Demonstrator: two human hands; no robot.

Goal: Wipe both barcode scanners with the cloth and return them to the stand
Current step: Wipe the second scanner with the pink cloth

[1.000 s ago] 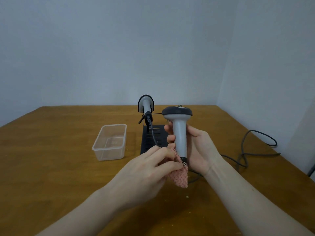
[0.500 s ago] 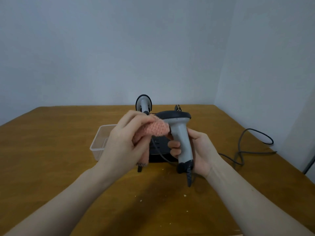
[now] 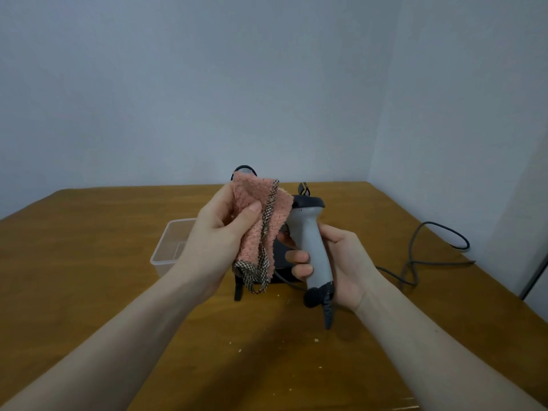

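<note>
Head view puts the grey barcode scanner (image 3: 311, 244) at centre, upright above the near part of the wooden table (image 3: 89, 292), its dark head partly behind the pink cloth (image 3: 261, 223). The right hand (image 3: 341, 268) is wrapped closed around the scanner's handle, fingers curled across its front, with the cable boot hanging below the palm. The left hand (image 3: 219, 232) pinches the cloth between thumb and fingers and presses it against the left side of the scanner head.

The scanner looks like rigid, fairly light plastic, probably smooth enough to slip, so the handle is the sensible place to hold it; the cloth is soft and floppy, best bunched in the fingers.

Behind them a black stand (image 3: 281, 262) holds the second scanner (image 3: 243, 169), mostly hidden. A clear plastic tub (image 3: 169, 247) sits left, and a dark cable (image 3: 430, 256) loops right.
</note>
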